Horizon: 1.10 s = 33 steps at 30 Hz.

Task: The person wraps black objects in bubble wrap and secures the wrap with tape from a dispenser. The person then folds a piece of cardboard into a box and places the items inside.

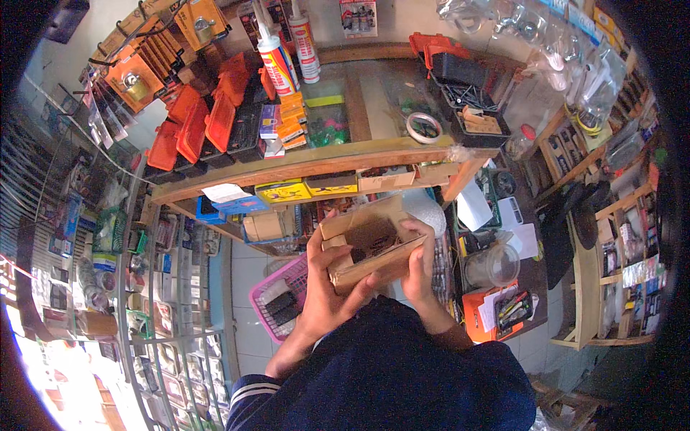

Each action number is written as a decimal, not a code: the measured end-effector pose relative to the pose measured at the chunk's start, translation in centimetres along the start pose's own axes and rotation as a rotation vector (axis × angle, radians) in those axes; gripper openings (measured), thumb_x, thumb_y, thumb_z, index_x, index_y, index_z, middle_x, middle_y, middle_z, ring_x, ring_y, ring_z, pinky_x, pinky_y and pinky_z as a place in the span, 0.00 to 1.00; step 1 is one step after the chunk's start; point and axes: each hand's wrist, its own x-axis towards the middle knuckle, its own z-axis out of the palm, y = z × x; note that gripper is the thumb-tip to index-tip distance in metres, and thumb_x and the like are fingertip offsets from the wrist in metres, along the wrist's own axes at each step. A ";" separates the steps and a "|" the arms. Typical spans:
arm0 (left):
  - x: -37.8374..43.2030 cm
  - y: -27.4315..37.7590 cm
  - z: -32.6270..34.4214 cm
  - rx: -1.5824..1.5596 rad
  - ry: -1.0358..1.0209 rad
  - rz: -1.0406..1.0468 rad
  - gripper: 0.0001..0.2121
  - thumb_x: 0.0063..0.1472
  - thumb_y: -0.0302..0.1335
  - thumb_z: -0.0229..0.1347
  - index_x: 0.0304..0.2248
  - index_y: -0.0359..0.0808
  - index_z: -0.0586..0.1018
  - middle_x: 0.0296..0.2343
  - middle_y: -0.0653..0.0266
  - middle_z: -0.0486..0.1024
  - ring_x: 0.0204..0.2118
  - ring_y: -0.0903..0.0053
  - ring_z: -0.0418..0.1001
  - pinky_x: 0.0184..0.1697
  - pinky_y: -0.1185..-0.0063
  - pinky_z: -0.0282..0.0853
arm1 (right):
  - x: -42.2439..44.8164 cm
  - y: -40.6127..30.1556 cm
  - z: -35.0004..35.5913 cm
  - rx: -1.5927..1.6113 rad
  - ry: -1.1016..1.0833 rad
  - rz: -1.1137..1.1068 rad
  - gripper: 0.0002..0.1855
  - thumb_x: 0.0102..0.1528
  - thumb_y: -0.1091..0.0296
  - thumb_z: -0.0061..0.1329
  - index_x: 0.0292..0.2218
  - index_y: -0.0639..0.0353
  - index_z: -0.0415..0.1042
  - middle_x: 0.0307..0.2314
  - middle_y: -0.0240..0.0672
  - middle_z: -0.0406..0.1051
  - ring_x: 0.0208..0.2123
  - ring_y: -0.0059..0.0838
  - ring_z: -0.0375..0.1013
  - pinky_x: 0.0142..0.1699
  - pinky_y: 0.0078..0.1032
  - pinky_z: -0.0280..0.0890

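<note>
Between both hands I hold a small cardboard box (372,266) with its top uncovered, tilted towards me. My left hand (331,280) grips its left end, fingers over the rim and thumb along the near wall. At the right end, my right hand (419,258) clasps the side and corner. Dark items (377,237) lie at the bottom of the box, too shadowed to name. Behind the box is the wood-framed glass counter (302,161), with cartons on the shelf under its top.
A pink plastic basket (259,291) with packed items stands on the tiled floor. On the counter are silicone sealant tubes (277,64), orange-lidded cases (191,126) and a tape roll (423,127). The right-hand desk holds a clear plastic jar (493,265) and papers (474,204). Glass shelving (124,280) lines the left.
</note>
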 end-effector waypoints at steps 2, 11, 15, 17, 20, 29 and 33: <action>-0.3 0.0 -0.1 -0.010 0.013 -0.038 0.30 0.54 0.31 0.69 0.49 0.35 0.63 0.58 0.36 0.53 0.62 0.44 0.56 0.62 0.56 0.57 | 0.0 -0.2 -0.1 0.079 -0.026 0.003 0.33 0.66 0.39 0.34 0.51 0.65 0.61 0.52 0.46 0.61 0.59 0.38 0.58 0.64 0.36 0.49; -0.5 0.5 -1.9 0.205 -0.056 0.045 0.28 0.48 0.29 0.72 0.46 0.47 0.70 0.57 0.38 0.55 0.59 0.42 0.60 0.56 0.56 0.65 | 3.0 -4.3 -0.6 -0.074 -0.112 -0.049 0.17 0.58 0.56 0.54 0.38 0.61 0.72 0.56 0.49 0.61 0.54 0.40 0.62 0.61 0.39 0.53; -0.5 0.0 -2.5 0.294 -0.056 0.113 0.26 0.47 0.28 0.72 0.45 0.51 0.73 0.58 0.37 0.56 0.58 0.41 0.62 0.55 0.55 0.66 | 4.5 -8.0 -1.5 -0.536 -0.120 -0.365 0.16 0.51 0.60 0.62 0.40 0.54 0.77 0.53 0.44 0.63 0.52 0.41 0.63 0.59 0.39 0.54; -0.5 -0.4 -2.4 0.263 -0.064 0.132 0.25 0.48 0.28 0.71 0.44 0.51 0.73 0.58 0.37 0.56 0.58 0.41 0.62 0.55 0.55 0.66 | 4.7 -10.5 -1.6 -0.692 -0.241 -0.446 0.18 0.49 0.59 0.64 0.42 0.44 0.79 0.49 0.39 0.66 0.51 0.40 0.64 0.56 0.38 0.54; -0.8 -0.1 -1.9 0.002 -0.036 -0.077 0.23 0.49 0.29 0.71 0.43 0.50 0.74 0.58 0.37 0.56 0.57 0.42 0.63 0.55 0.56 0.66 | 5.8 -12.8 -0.5 -0.651 -0.553 -0.429 0.17 0.49 0.58 0.64 0.42 0.41 0.80 0.47 0.35 0.67 0.50 0.38 0.64 0.54 0.40 0.54; -0.9 0.2 -2.4 0.261 -0.179 0.089 0.17 0.53 0.32 0.68 0.42 0.47 0.78 0.57 0.38 0.59 0.56 0.43 0.65 0.54 0.57 0.66 | 6.1 -10.1 0.3 -0.401 -0.675 -0.224 0.08 0.54 0.62 0.60 0.36 0.48 0.79 0.39 0.30 0.70 0.44 0.32 0.68 0.50 0.31 0.57; -1.7 -0.1 -1.7 0.202 -0.146 -0.006 0.16 0.58 0.31 0.63 0.45 0.40 0.77 0.55 0.37 0.60 0.56 0.41 0.64 0.55 0.58 0.65 | 5.7 -8.3 0.7 -0.401 -0.528 -0.284 0.08 0.48 0.66 0.65 0.32 0.50 0.80 0.32 0.28 0.73 0.37 0.34 0.70 0.46 0.31 0.59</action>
